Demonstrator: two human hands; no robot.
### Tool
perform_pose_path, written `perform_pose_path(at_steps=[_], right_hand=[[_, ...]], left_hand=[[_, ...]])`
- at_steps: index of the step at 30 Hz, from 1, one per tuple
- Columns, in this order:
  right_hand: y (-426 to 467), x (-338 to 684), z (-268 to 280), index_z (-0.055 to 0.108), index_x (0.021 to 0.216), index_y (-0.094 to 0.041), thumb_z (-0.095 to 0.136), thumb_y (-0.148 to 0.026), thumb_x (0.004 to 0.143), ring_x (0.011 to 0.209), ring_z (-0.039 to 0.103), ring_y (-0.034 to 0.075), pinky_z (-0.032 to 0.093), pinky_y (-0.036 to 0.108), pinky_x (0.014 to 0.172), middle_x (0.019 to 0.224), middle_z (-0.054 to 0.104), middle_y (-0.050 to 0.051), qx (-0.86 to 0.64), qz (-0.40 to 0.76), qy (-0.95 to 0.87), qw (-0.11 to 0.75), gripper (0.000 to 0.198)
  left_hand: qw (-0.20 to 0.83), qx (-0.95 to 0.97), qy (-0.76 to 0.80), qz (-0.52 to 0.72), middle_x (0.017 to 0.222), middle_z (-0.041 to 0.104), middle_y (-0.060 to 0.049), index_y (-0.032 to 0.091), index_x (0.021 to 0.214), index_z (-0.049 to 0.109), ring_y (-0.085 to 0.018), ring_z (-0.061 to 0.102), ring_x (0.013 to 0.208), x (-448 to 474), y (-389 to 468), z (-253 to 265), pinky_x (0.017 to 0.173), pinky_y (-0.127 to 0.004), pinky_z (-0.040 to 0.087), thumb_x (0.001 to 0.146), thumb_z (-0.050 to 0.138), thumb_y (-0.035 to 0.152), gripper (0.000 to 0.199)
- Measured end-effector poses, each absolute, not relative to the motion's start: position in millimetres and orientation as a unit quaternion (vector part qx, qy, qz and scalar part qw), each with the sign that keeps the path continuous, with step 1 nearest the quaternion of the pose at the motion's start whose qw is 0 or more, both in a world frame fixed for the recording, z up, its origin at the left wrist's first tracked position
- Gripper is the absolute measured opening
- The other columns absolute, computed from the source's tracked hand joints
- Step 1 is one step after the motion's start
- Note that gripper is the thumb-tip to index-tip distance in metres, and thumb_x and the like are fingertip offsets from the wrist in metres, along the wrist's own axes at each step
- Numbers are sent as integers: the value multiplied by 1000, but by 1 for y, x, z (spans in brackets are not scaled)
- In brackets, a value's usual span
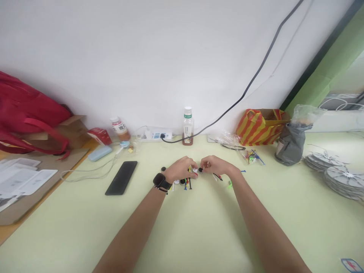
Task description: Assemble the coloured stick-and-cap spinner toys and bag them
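My left hand (182,169), with a black watch (161,181) on its wrist, pinches a small white round piece (195,170) between thumb and fingers. Facing it, my right hand (213,165) has its fingertips closed on a small black round piece (200,170). The two pieces are close together; I cannot tell whether they touch. Below my left hand lie several small coloured sticks, among them a black stick (190,184), and a black round piece (182,182). Dark thin pieces (218,177) lie under my right hand, and a bright green piece (230,184) by its wrist.
A dark phone (121,178) lies to the left. Along the wall stand a drink bottle (188,127), a power strip (156,134) and a striped bag (261,127). Stacked round grey discs (344,180) are at the far right. A black cable (256,76) hangs across the wall.
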State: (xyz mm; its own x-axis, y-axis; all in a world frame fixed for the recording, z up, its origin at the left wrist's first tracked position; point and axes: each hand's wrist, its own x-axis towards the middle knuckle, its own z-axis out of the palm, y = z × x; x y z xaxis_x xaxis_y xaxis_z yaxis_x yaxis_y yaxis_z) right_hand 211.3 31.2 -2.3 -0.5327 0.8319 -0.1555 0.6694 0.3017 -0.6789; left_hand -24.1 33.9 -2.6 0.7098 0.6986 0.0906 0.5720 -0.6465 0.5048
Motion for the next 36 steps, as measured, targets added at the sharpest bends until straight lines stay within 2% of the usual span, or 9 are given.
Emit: perform_pose_path(at_steps=[4,9,13,17,22,27,31,36], right_hand=[[32,208,-4,70,88,-18,66,-17,76,66,58,13,41,22,57,82,67,1,-477,360,-795,104,12],[35,234,5,70,90,-18,64,-21,80,75,63,16,47,25,67,87,69,4,-487,326,-800,132,12],[33,287,14,71,90,-20,68,-26,77,81,65,20,47,26,67,92,71,5,-569,275,-768,103,15],[28,329,9,75,94,-23,80,-34,66,87,67,23,48,27,67,102,72,7,-624,303,-719,41,31],[30,344,-4,76,90,-22,77,-37,68,90,67,25,49,28,69,97,75,7,-631,363,-685,28,27],[33,350,-8,77,93,-22,70,-31,72,94,68,24,50,27,73,102,76,7,-619,370,-692,32,24],[33,353,-9,77,94,-22,68,-25,69,93,68,23,51,27,73,103,76,7,-624,371,-687,28,26],[32,354,-12,77,86,-20,73,-25,63,88,69,23,51,27,70,94,76,7,-638,369,-676,14,24]], left_hand=[[232,894,358,134,98,73,-4,24,97,76,-26,62,101,-24,33,-1,85,-32,47,75,80,39,26],[234,890,369,130,99,73,-4,24,100,76,-26,63,100,-27,32,4,84,-32,47,75,80,46,33],[233,884,379,142,99,73,-6,23,100,76,-25,65,95,-31,34,6,83,-32,48,83,71,49,32],[228,884,375,162,99,74,-6,22,95,76,-24,65,95,-34,39,4,86,-33,48,92,61,42,26],[207,879,390,179,100,74,-7,21,93,76,-25,64,99,-43,43,3,89,-36,49,93,58,31,21],[180,882,393,188,105,72,-8,22,96,77,-26,61,101,-42,41,2,94,-38,48,91,61,30,18],[172,890,381,181,103,71,-8,23,91,77,-25,59,98,-35,40,-3,92,-38,48,89,62,28,16],[174,892,383,166,99,70,-8,21,84,77,-25,57,97,-34,40,-8,89,-39,48,88,63,28,17]])
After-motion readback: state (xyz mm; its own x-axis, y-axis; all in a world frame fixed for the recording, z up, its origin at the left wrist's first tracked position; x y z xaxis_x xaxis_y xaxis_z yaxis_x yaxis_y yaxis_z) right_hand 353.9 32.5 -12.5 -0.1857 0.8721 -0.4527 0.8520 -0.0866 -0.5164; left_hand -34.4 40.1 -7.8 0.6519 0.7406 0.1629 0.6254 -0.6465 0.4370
